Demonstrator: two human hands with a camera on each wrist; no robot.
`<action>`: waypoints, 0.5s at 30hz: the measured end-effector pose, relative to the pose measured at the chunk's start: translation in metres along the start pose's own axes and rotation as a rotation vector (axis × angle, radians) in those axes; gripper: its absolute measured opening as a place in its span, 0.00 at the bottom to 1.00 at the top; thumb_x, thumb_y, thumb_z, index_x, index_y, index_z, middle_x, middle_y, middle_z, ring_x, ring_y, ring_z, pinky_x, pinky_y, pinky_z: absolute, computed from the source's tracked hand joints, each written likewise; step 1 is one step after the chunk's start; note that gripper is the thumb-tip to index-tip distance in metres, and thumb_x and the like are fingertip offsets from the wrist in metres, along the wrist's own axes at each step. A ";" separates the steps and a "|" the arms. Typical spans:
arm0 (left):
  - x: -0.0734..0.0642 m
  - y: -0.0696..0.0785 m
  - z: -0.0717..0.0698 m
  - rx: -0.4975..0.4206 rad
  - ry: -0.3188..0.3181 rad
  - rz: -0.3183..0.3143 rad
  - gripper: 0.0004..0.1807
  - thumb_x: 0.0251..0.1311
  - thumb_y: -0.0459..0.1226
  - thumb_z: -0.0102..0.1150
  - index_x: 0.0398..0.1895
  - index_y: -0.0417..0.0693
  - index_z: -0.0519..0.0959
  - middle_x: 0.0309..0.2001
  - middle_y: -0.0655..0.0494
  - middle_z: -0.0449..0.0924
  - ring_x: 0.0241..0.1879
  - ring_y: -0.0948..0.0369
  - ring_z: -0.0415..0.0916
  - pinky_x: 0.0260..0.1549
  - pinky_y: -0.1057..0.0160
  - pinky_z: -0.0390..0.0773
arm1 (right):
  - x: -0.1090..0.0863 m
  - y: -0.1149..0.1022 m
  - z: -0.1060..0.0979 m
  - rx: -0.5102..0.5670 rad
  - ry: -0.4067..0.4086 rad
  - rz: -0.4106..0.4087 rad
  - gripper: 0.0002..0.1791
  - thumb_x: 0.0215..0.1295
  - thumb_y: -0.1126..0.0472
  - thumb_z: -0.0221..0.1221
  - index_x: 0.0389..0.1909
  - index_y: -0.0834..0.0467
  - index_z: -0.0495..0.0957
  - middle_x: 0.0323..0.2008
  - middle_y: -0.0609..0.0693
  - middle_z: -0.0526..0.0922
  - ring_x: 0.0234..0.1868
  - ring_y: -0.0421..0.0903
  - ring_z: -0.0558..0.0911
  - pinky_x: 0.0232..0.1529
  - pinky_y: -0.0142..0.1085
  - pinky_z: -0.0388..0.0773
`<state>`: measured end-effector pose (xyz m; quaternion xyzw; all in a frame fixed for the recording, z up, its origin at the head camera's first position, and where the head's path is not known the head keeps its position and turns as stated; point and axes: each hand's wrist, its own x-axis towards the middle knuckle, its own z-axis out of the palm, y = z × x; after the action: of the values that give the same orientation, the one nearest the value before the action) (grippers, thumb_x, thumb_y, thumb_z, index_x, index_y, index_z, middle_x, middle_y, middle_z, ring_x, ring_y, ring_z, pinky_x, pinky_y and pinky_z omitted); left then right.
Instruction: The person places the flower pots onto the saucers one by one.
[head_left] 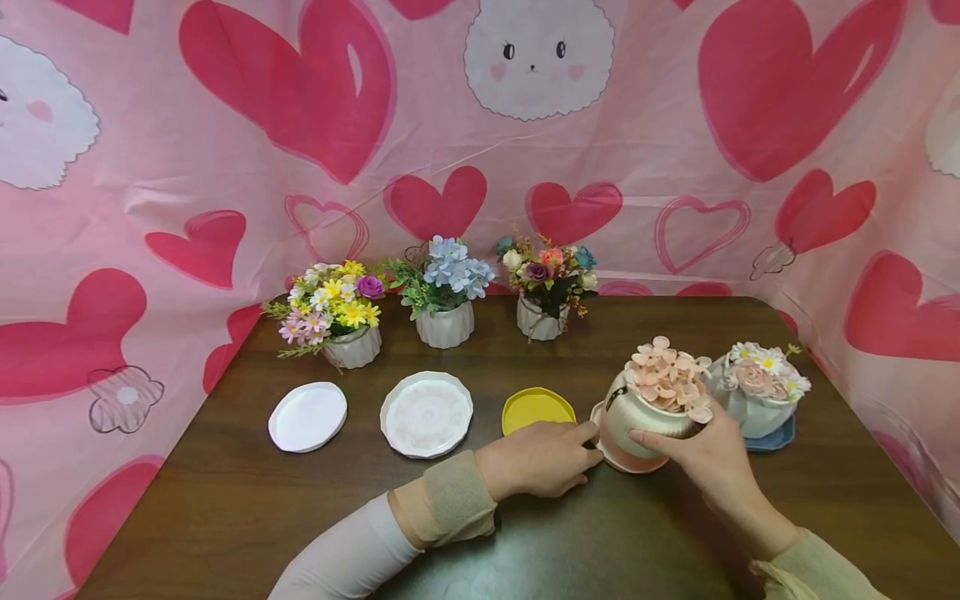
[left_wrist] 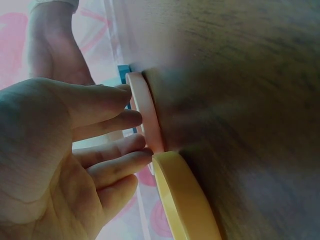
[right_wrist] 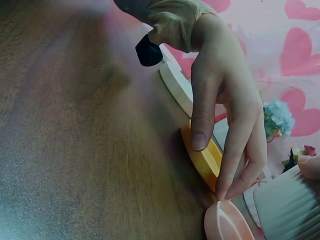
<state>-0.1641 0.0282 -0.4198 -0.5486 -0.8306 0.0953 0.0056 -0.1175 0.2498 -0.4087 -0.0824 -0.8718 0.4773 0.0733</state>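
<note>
1. Partway along, I judge: the daisy pot (head_left: 757, 417) stands on the blue saucer (head_left: 776, 437) at the right, so one pairing looks finished.
2. A second is in hand: the peach pot (head_left: 633, 425) is just left of the daisy pot, over the pink saucer (head_left: 630, 464). I cannot tell whether its base touches down.
3. Apparently left: the far left pot (head_left: 356, 348), far middle pot (head_left: 445, 325) and far right pot (head_left: 542, 321) stand off any saucer, while the oval white saucer (head_left: 307, 417), round white saucer (head_left: 426, 414) and yellow saucer (head_left: 536, 407) carry no pot.
4. The right hand (head_left: 716, 454) grips the peach pot, thumb across its near side, fingers round its right.
5. The left hand (head_left: 536, 460) reaches right past the yellow saucer; its fingers are nearly straight, slightly apart, tips at the pink saucer's rim.
6. The peach pot is cream, round-bellied and ribbed, with a dark mark on its left and peach blooms (head_left: 663, 375) filling the mouth.
</note>
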 end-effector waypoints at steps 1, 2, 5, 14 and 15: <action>0.000 0.000 0.000 -0.001 -0.002 0.000 0.16 0.67 0.50 0.58 0.55 0.62 0.79 0.50 0.61 0.73 0.44 0.66 0.76 0.43 0.68 0.80 | 0.000 0.000 0.000 0.001 -0.004 0.006 0.58 0.46 0.51 0.78 0.75 0.60 0.55 0.69 0.61 0.69 0.62 0.40 0.71 0.47 0.11 0.64; 0.000 0.000 0.000 -0.002 -0.002 0.002 0.16 0.67 0.50 0.58 0.56 0.62 0.79 0.50 0.61 0.72 0.44 0.66 0.76 0.43 0.67 0.80 | 0.000 0.001 0.001 -0.001 -0.005 0.012 0.59 0.46 0.51 0.78 0.75 0.60 0.55 0.69 0.61 0.69 0.63 0.41 0.71 0.47 0.11 0.63; 0.000 0.000 0.001 -0.001 -0.002 0.004 0.16 0.67 0.50 0.58 0.56 0.61 0.79 0.51 0.61 0.72 0.45 0.66 0.76 0.44 0.67 0.80 | 0.000 0.003 0.001 -0.004 -0.012 0.028 0.58 0.46 0.51 0.78 0.75 0.61 0.55 0.69 0.62 0.69 0.62 0.40 0.71 0.46 0.11 0.63; 0.001 -0.001 0.002 0.011 0.008 0.001 0.16 0.66 0.50 0.58 0.55 0.62 0.79 0.51 0.61 0.73 0.45 0.66 0.77 0.44 0.67 0.80 | -0.001 0.007 0.004 0.029 -0.013 0.025 0.56 0.47 0.55 0.77 0.74 0.60 0.56 0.68 0.61 0.70 0.55 0.24 0.68 0.47 0.10 0.63; 0.001 0.000 0.002 0.013 0.008 0.001 0.16 0.66 0.50 0.58 0.56 0.62 0.79 0.51 0.61 0.73 0.45 0.66 0.77 0.45 0.67 0.80 | -0.001 0.008 0.004 0.026 -0.017 0.026 0.56 0.47 0.54 0.77 0.75 0.60 0.56 0.68 0.61 0.69 0.55 0.26 0.68 0.47 0.10 0.63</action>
<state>-0.1650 0.0283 -0.4218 -0.5493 -0.8297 0.0985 0.0124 -0.1170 0.2505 -0.4173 -0.0886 -0.8650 0.4901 0.0608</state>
